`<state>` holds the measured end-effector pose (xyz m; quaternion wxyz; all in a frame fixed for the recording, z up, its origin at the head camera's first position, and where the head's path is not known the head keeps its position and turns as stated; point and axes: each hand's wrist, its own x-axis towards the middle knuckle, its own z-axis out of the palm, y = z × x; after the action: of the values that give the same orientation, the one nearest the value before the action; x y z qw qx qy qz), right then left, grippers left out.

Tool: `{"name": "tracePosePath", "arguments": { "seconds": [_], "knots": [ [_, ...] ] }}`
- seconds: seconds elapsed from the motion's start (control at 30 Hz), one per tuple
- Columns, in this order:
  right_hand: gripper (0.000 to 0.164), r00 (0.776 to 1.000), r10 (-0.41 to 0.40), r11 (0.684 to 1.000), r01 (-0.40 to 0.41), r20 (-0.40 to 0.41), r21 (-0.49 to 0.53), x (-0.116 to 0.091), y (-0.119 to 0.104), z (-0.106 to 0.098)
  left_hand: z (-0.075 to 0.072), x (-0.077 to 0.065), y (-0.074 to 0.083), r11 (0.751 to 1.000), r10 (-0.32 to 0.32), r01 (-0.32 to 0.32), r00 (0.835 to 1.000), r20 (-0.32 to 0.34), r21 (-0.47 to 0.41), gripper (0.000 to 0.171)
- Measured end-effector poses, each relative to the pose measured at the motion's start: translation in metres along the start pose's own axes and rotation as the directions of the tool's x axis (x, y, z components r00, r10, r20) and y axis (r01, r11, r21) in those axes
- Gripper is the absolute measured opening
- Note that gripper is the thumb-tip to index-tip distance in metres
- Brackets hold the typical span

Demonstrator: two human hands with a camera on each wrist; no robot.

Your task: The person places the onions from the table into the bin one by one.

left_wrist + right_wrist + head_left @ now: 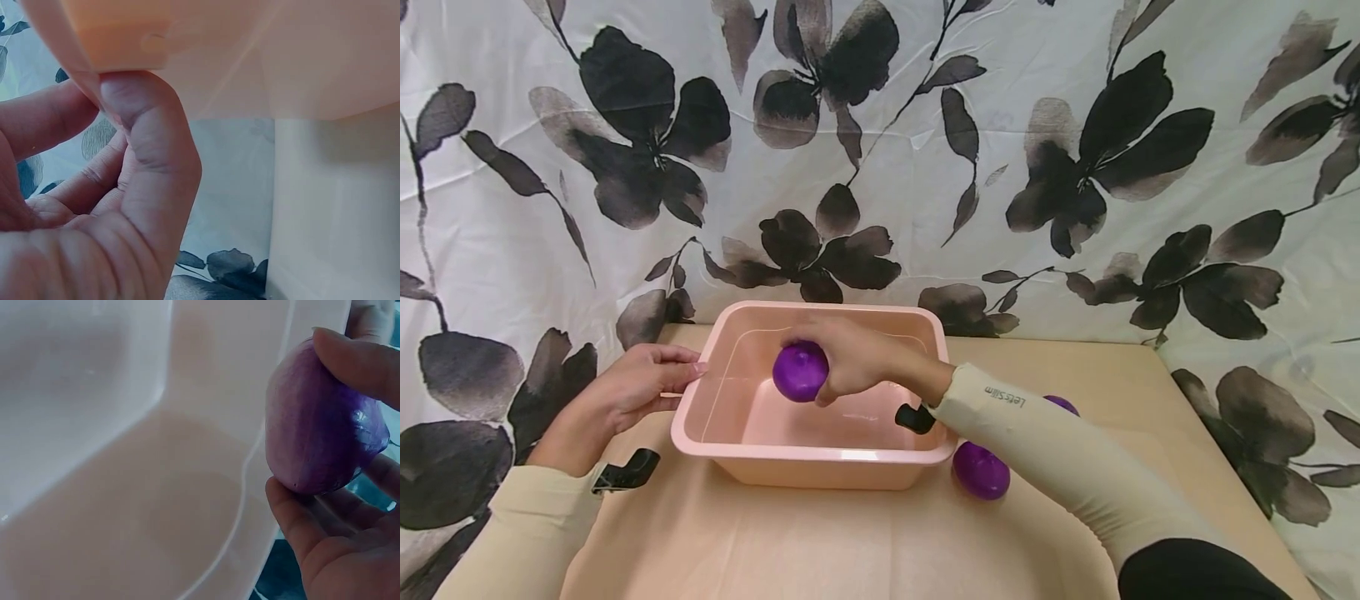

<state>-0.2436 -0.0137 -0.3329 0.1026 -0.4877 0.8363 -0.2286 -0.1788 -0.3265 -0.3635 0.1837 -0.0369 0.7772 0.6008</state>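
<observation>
Near to far, landmark = pink basin (820, 454).

Tabletop (820, 542) runs out in front of it. Near loose purple piece (983, 472) sits just beside its near right corner. Left hand (643, 382) is at its left side, thumb and fingers pinching the rim. Right hand (853, 358) is over its interior, left of centre, fingers and thumb wrapped round the held purple piece (800, 372); can't tell if that piece touches the wall. Far loose purple piece (1062, 405) is right of it, mostly hidden by the right sleeve (1037, 429). Floral curtain (925, 200) hangs behind it.

Step, my read: right hand is placing or lifting a piece at the basin, left steadying; one frame can't say which. If placing, next move calls for lowering, then opening the right fingers, left grip held.
</observation>
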Motion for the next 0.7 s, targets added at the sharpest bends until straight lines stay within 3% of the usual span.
{"name": "tracePosePath", "arguments": {
  "seconds": [0.37, 0.7],
  "knots": [
    [0.076, 0.991, -0.084, 0.995, 0.089, 0.103, -0.039, 0.012, 0.009, 0.02, 0.0, 0.0, 0.001, 1.0, -0.004, 0.004, 1.0, -0.001, -0.007, 0.031],
    [0.077, 0.961, -0.138, 0.983, 0.163, 0.241, -0.085, 0.024, 0.007, 0.031, -0.001, 0.0, 0.001, 1.0, -0.003, 0.003, 1.0, 0.0, -0.007, 0.029]
  ]
}}
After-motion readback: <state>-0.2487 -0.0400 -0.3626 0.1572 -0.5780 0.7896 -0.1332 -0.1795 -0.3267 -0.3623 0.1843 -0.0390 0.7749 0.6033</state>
